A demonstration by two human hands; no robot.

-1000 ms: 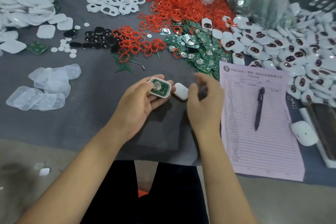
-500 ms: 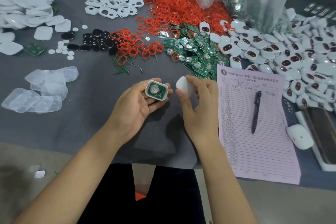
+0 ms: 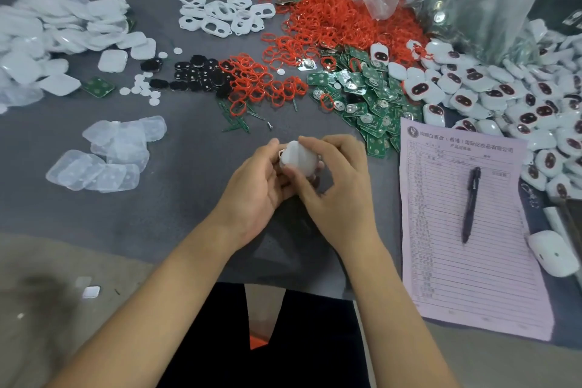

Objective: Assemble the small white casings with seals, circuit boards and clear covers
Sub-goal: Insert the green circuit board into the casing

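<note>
At the near edge of the grey table (image 3: 94, 214), the person is bringing both hands together over one small white casing (image 3: 296, 159). The left hand (image 3: 261, 186) is cupping it from below, fingers curled round its underside, while the right hand (image 3: 333, 179) is gripping it from above, thumb and fingertips pinching the rounded shell. The casing is sitting between the two hands, just above the table, and I cannot tell whether the halves are seated flush, because the fingers are hiding the seam.

To my eye this is the closing step, and it is where things could be going wrong: if the shell is pressed down tilted, one edge could be snapping shut while the other rides up. A seal caught out of its groove would be getting pinched, and the board inside could be shifting.

Beyond the hands, clear covers (image 3: 107, 154) are lying in a loose pile to the left, red seals (image 3: 267, 85) are spreading across the middle, and green circuit boards (image 3: 368, 98) are heaped just beside them. Finished white units (image 3: 491, 94) are piling up on the right, near a pink form (image 3: 466, 230) with a pen (image 3: 470, 205) resting on it.
</note>
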